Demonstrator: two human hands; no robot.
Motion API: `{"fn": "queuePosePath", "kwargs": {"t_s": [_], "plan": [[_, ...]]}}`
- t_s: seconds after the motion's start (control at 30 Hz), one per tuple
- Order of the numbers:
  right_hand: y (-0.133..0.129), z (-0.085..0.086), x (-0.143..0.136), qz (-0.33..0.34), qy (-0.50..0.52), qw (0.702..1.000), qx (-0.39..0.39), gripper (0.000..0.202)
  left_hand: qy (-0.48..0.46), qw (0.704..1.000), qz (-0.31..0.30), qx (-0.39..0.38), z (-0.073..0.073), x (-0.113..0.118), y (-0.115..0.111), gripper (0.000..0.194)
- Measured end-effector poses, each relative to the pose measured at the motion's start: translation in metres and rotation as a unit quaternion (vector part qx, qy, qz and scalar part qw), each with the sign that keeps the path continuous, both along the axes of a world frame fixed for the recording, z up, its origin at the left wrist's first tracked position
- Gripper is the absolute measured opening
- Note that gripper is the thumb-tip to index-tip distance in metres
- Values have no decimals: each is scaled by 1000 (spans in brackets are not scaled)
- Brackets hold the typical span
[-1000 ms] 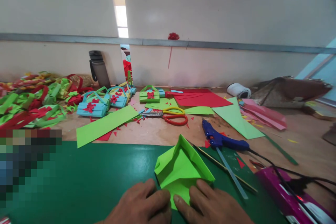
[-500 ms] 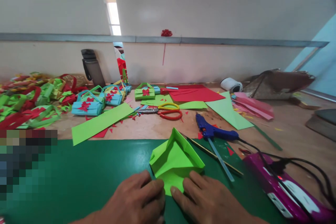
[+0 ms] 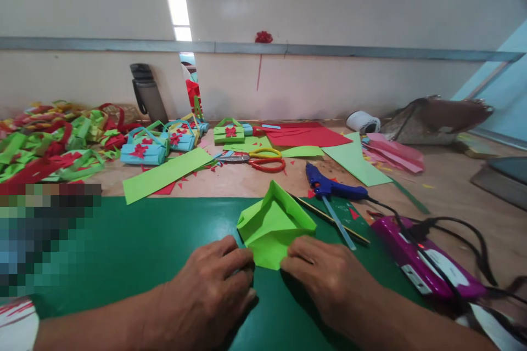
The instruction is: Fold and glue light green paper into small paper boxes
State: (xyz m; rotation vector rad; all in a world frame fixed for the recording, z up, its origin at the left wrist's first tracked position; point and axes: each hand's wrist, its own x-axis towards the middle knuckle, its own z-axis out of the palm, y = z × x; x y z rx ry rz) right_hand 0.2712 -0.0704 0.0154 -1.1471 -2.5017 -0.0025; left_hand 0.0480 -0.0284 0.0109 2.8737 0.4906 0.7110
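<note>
A folded light-green paper (image 3: 272,225) stands partly open in front of me, with a pointed flap at the far side and raised side walls. My left hand (image 3: 216,285) has its fingers curled at the paper's near left edge; its fingertips are partly hidden. With thumb and fingers pinched together, my right hand (image 3: 325,269) grips the near right edge. Just right of the paper lie a thin pointed stick (image 3: 329,216) and a blue glue gun (image 3: 335,187) with a clear glue stick in it. The paper rests on a green mat (image 3: 164,241).
Scissors (image 3: 267,160), a light-green strip (image 3: 164,175) and red sheets (image 3: 308,135) lie beyond the mat. Small blue paper bags (image 3: 143,153) and a heap of paper pieces (image 3: 49,145) are at left. A purple power strip (image 3: 428,260) with cables sits right; a bottle (image 3: 148,93) stands behind.
My right hand's fingers have drawn together at the paper's right edge, the thumb moving right. The left hand stays at the left edge. The view has tilted downward slightly.
</note>
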Motion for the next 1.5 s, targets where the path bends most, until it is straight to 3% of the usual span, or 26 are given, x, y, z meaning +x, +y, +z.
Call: {"fn": "queuePosePath", "kwargs": {"t_s": [0.13,0.17,0.27,0.4,0.53,0.7,0.93,1.1,1.27,1.5], "plan": [[9,13,-13,-4,-16,984,179,31,-64,997,17,47,-4,-2,1,5],[12,15,-17,-16,-34,978,204,31,-78,995,21,65,-4,-3,1,10],[21,16,-28,-60,-83,979,175,22,-100,991,34,87,-7,-4,2,30],[31,17,-37,-66,-147,984,72,15,-121,988,85,39,-13,-7,4,49],[36,22,-39,-61,-67,990,108,22,-160,979,129,-9,-17,-10,7,61],[33,19,-30,28,124,965,231,26,-193,978,84,16,-11,-5,6,50],[29,9,-24,34,229,945,230,23,-165,982,31,83,-6,-1,6,37],[33,-4,-26,29,240,945,219,31,-210,964,-7,162,-14,5,16,34],[34,-12,-25,19,230,946,228,31,-244,957,-5,157,-29,11,22,40],[36,-11,-32,3,262,927,267,30,-242,957,-21,159,-29,9,24,42]]}}
